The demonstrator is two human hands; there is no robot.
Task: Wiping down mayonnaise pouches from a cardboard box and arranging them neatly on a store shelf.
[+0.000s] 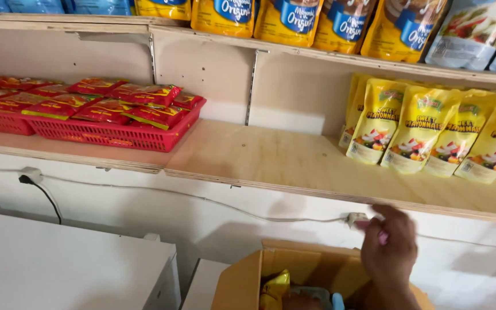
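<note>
On the plywood shelf (271, 158), the middle stretch of pale wood lies bare between two groups of goods. To its left stand two red mesh baskets (116, 135) filled with flat red sachets (150, 95). To its right a row of yellow stand-up pouches (420, 129) leans against the white back wall. A second shelf above carries more yellow pouches with blue labels (294, 17) and, at the far right, silver-grey pouches (472, 31).

Below the shelf front a thin white cable (202, 198) runs along the white wall, with a black plug (25, 179) near the left end and a small connector near the right. White cabinet tops (70, 258) sit lower left.

At the bottom edge an open cardboard box (248, 275) stands with its flaps up. Inside it a yellow pouch (275, 287) shows, together with something blue that is too cut off to name.

The one hand in view, taken as the right hand (390, 250), rises from the box's right side, back toward the camera, just under the shelf edge. Its fingers curl inward and seem to close around something small and pink (383, 236), though blur keeps the hold from being certain. The left hand is out of view.
</note>
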